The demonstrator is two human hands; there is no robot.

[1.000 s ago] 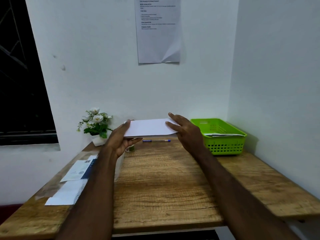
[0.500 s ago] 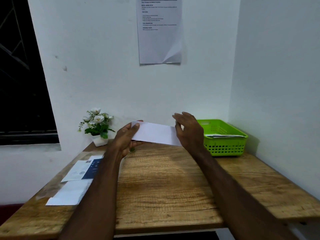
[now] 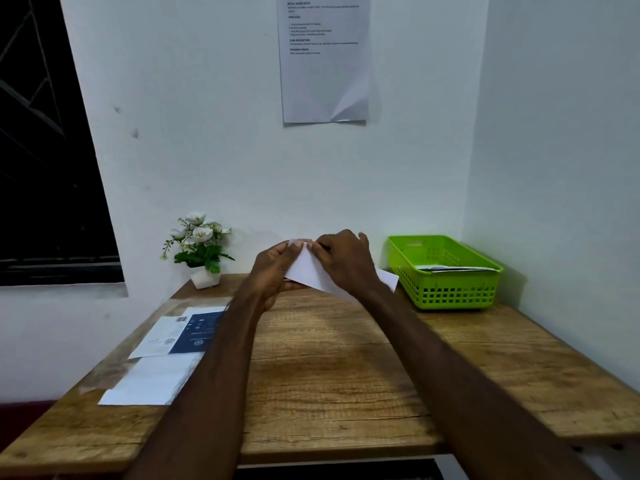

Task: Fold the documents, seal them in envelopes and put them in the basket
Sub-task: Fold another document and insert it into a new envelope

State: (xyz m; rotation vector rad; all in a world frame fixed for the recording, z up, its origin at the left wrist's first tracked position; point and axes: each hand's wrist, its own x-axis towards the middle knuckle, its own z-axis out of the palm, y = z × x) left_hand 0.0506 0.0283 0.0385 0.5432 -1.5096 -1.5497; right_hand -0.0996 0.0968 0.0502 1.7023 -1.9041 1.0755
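Both my hands grip a white envelope [image 3: 306, 271] above the wooden table [image 3: 332, 375], just left of the green basket [image 3: 446, 289]: left hand [image 3: 273, 271] and right hand [image 3: 346, 261] pinch its top edge, the right hand covering its middle. Papers lie in the basket. Further left stand a flower pot [image 3: 204, 277], a blue-and-white leaflet [image 3: 180, 334] and white sheets [image 3: 152, 382]. The wall notice [image 3: 325, 60] is probably printed instructions, unreadable.

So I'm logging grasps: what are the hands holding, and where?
Both hands, left and right, pinch the white envelope near its upper left end.

Green basket [image 3: 446, 292], white envelope [image 3: 308, 271]
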